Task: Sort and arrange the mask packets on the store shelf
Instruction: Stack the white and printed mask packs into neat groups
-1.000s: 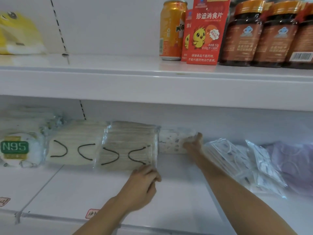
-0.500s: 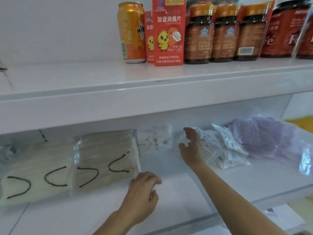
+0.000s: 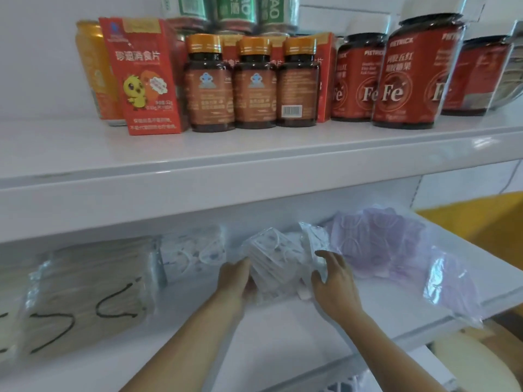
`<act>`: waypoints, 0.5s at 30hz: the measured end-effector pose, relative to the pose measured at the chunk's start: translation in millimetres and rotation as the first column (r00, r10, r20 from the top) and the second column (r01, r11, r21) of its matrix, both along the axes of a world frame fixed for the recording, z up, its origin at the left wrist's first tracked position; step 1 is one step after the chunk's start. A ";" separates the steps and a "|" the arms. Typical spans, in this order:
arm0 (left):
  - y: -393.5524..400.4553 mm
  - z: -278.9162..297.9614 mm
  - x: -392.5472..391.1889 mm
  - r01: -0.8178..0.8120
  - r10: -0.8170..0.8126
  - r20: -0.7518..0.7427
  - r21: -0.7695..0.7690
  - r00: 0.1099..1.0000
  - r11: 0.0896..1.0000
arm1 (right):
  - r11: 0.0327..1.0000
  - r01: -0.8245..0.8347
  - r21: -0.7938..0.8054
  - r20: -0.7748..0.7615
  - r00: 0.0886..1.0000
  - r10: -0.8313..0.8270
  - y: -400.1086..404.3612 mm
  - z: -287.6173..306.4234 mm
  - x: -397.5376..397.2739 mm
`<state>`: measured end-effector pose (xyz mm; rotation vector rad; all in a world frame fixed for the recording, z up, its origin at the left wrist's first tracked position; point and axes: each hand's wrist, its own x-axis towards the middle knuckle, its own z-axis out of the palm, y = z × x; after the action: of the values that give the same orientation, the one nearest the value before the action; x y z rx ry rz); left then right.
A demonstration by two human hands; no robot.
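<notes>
We reach both bare forearms up and forward, side by side. Our left hand [image 3: 236, 278] is turned on edge, its fingers curled out of sight on the far side. Our right hand [image 3: 335, 281] is palm down, fingers spread and gently bent, thumb pointing toward the left hand.

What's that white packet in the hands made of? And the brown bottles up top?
The white mask packet looks like thin clear plastic film: it crinkles and glints, with soft patterned masks showing through, likely fabric. The brown bottles look like glossy dark plastic or glass, hard to tell which, with shiny gold-orange caps.
</notes>
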<state>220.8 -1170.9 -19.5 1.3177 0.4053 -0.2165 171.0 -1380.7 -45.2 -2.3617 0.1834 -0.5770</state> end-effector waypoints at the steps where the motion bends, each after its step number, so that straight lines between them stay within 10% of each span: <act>1: -7.2 -0.3 4.5 -0.032 0.032 0.004 0.010 0.999 0.999 | 1.000 -0.019 -0.007 -0.012 1.000 0.019 -5.7 -0.3 3.6; 15: -81.7 6.4 20.3 -0.201 0.181 0.088 0.363 0.979 0.910 | 0.986 -0.152 0.075 0.011 0.988 0.152 -31.8 -23.3 26.2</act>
<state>241.1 -1252.6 -13.1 1.6396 0.5461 0.0653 197.3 -1412.5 -68.5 -2.2768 0.0212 -0.4945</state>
